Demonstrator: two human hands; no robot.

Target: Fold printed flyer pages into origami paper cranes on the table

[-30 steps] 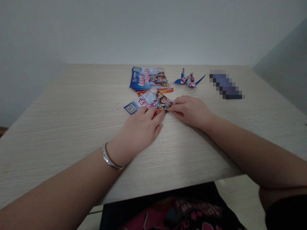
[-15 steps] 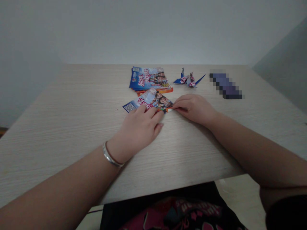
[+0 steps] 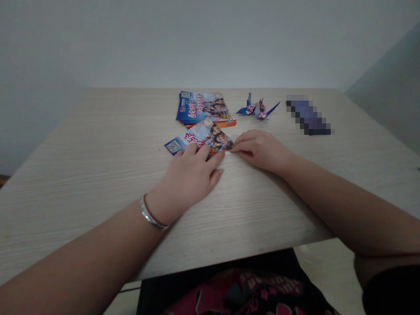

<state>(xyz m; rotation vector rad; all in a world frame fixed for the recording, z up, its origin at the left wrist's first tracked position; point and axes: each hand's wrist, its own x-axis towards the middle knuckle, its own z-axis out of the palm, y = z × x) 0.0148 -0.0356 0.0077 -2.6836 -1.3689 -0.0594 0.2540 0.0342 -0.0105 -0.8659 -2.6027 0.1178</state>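
A printed paper sheet [image 3: 203,131] with a QR code and photos of people lies flat on the table, its near edge partly covered by my hands. Across that edge my left hand [image 3: 195,168] rests with fingers spread, pressing on the paper. My right hand [image 3: 260,148] pinches the sheet's right corner between thumb and fingers. A small white strip shows between the two hands. Just behind the sheet is a stack of similar printed leaflets [image 3: 200,107]; the sheet's top corner overlaps its front.
Two folded paper cranes [image 3: 257,109] stand to the right of the stack. Farther right lies a pixelated dark rectangular object [image 3: 308,117]. The pale wood-grain table [image 3: 98,175] meets a wall at the back, and its front edge runs above my lap.
The paper sheet has turned and shifted slightly to the left. My right hand has moved a little left with its corner; my left hand stays almost in place.
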